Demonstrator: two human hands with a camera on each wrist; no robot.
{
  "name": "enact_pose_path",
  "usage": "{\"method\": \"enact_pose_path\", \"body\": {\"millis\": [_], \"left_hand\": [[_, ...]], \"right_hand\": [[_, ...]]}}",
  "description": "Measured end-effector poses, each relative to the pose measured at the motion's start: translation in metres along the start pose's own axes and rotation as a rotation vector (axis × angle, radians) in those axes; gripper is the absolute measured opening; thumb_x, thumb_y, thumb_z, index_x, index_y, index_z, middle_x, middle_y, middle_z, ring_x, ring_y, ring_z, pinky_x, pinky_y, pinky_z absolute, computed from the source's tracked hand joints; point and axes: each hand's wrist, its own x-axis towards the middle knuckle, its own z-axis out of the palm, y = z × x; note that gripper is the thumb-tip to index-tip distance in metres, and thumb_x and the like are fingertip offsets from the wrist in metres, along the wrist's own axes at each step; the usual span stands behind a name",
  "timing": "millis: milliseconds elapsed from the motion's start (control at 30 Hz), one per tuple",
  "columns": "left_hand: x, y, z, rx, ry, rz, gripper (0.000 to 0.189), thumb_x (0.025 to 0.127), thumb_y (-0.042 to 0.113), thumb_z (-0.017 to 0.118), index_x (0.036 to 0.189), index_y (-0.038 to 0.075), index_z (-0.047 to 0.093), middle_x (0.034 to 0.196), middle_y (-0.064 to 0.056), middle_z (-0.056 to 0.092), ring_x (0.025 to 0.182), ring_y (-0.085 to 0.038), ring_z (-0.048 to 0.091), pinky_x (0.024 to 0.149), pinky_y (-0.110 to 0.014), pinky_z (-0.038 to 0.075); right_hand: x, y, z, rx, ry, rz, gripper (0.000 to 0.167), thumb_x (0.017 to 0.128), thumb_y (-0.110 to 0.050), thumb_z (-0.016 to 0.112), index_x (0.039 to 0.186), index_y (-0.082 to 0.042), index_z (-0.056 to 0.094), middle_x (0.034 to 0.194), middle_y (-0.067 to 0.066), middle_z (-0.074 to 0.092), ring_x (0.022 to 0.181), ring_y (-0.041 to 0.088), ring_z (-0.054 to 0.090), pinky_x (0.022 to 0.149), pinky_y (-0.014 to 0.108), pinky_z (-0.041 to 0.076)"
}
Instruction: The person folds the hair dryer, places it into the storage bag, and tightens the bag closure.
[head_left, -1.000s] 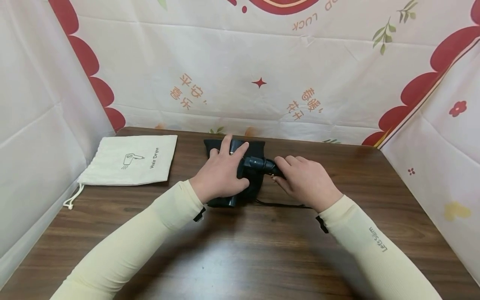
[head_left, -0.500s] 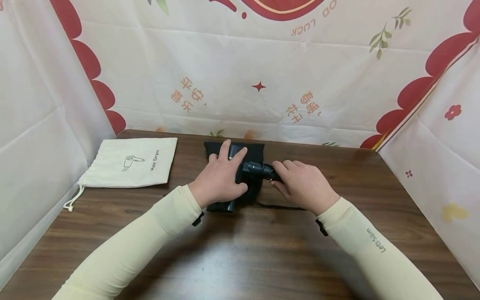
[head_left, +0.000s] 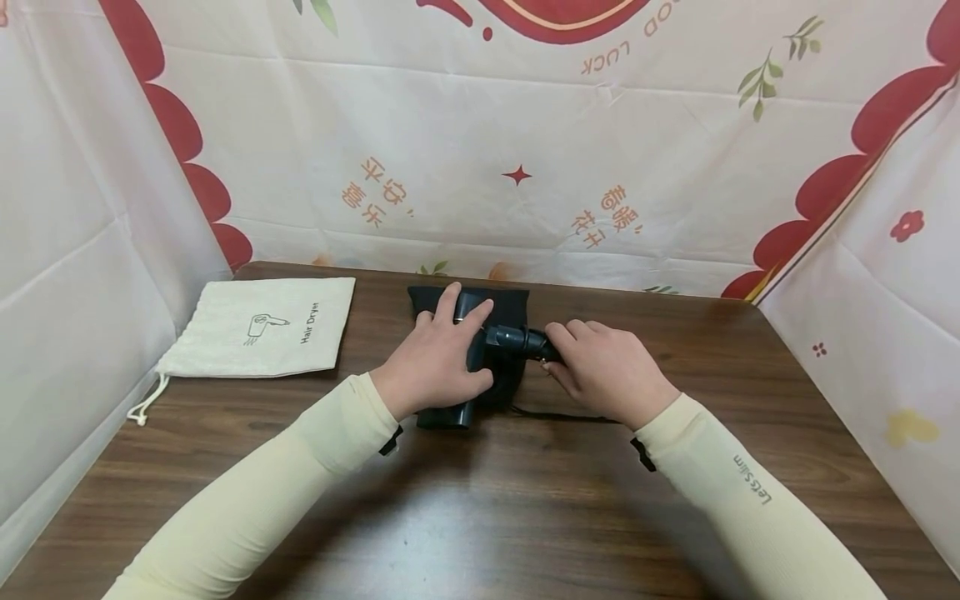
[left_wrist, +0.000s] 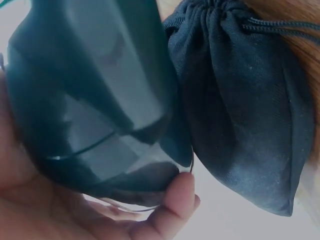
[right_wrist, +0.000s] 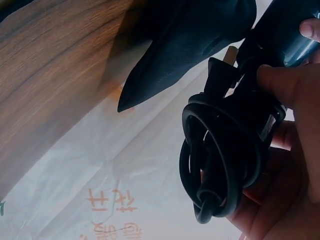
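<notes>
A dark, glossy hair dryer (head_left: 510, 337) lies between my hands in the head view, its body pointing front to back and its handle to the right. My left hand (head_left: 435, 358) spans the body from above; in the left wrist view its fingers curl round the shiny housing (left_wrist: 95, 100). The handle is gripped by my right hand (head_left: 611, 362). Bundled along the handle, a black cord (right_wrist: 225, 145) and its plug (right_wrist: 220, 77) show in the right wrist view. Behind and partly under the dryer is a black drawstring pouch (head_left: 510, 304), gathered at its neck.
A white drawstring bag (head_left: 258, 329) printed "Hair Dryer" lies flat on the wooden table (head_left: 555, 500), at the left. The pouch's black string (head_left: 562, 413) trails rightward toward my right wrist. A patterned white cloth (head_left: 480, 125) encloses the back and sides.
The whole scene sits slightly lower in the head view than a second ago. Both hands keep their hold, and the dryer has barely shifted against the pouch.
</notes>
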Motion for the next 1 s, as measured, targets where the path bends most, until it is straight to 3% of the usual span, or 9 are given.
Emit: {"method": "enact_pose_path", "body": {"millis": [433, 1000], "left_hand": [[0.0025, 0.0028, 0.0023, 0.059, 0.04, -0.005, 0.079, 0.085, 0.042, 0.066, 0.156, 0.024, 0.035, 0.157, -0.017, 0.02, 0.098, -0.036, 0.052, 0.067, -0.04, 0.051], [0.0067, 0.0026, 0.0063, 0.143, 0.079, 0.004, 0.079, 0.084, 0.047, 0.065, 0.155, 0.025, 0.037, 0.152, -0.016, 0.026, 0.09, -0.031, 0.052, 0.061, -0.037, 0.05]], "right_hand": [[-0.0034, 0.0014, 0.0018, -0.001, 0.008, 0.015, 0.036, 0.087, -0.035, 0.076, 0.102, -0.009, 0.056, 0.079, 0.002, 0.055, 0.064, 0.017, 0.053, 0.051, 0.034, 0.048], [-0.0043, -0.0006, 0.0045, 0.003, 0.026, 0.019, 0.036, 0.086, -0.035, 0.077, 0.1, -0.009, 0.056, 0.078, 0.003, 0.055, 0.062, 0.018, 0.053, 0.049, 0.034, 0.048]]}}
